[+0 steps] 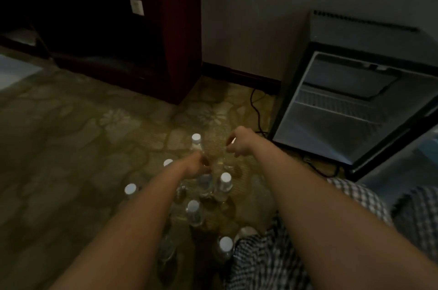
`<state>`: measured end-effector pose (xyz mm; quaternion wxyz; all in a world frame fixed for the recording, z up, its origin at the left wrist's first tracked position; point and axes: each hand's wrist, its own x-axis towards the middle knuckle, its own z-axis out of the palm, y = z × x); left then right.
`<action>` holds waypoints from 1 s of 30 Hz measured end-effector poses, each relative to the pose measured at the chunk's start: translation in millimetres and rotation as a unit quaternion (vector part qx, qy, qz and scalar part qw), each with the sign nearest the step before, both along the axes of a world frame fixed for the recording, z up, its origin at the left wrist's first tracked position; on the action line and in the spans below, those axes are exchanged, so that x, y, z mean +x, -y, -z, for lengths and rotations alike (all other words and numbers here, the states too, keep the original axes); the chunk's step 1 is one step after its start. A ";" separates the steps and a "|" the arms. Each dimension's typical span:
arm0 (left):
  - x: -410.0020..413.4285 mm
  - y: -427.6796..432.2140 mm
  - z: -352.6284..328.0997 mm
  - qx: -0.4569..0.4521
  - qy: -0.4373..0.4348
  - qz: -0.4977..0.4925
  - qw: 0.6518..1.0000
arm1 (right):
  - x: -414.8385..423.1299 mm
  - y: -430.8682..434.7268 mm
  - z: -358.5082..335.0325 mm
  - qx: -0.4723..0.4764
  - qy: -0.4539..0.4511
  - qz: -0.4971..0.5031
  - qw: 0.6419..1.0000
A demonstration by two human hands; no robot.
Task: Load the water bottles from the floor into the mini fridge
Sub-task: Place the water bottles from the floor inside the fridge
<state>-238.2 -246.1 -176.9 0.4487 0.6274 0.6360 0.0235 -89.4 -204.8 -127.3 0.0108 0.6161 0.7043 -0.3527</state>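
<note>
Several clear water bottles with white caps stand on the carpet, among them one at the far end (196, 140), one in the middle (225, 183) and one near my knee (225, 244). My left hand (198, 166) reaches into the group, and its fingers curl round the body of the far bottle. My right hand (237, 144) hangs just to the right with fingers curled downward over another bottle's top. A pale cap shows between its fingers. The mini fridge (355, 104) stands open at the right, its shelves bare.
The fridge door (403, 154) swings out toward my checked-trouser knees (355, 197). A black power cable (257, 112) runs across the carpet beside the fridge. A dark wooden cabinet (166, 40) stands at the back left against the wall.
</note>
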 end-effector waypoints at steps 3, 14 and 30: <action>-4.1 8.1 29.8 -0.022 0.022 -0.044 0.999 | -13.2 -2.1 33.7 -0.027 0.014 -0.016 0.999; 26.3 4.7 123.6 -0.067 0.084 -0.102 0.989 | -21.0 -16.3 133.1 -0.023 0.115 -0.059 0.991; 36.1 -0.9 132.9 -0.071 0.147 -0.116 0.980 | -10.2 -24.4 128.7 -0.037 0.054 -0.057 0.996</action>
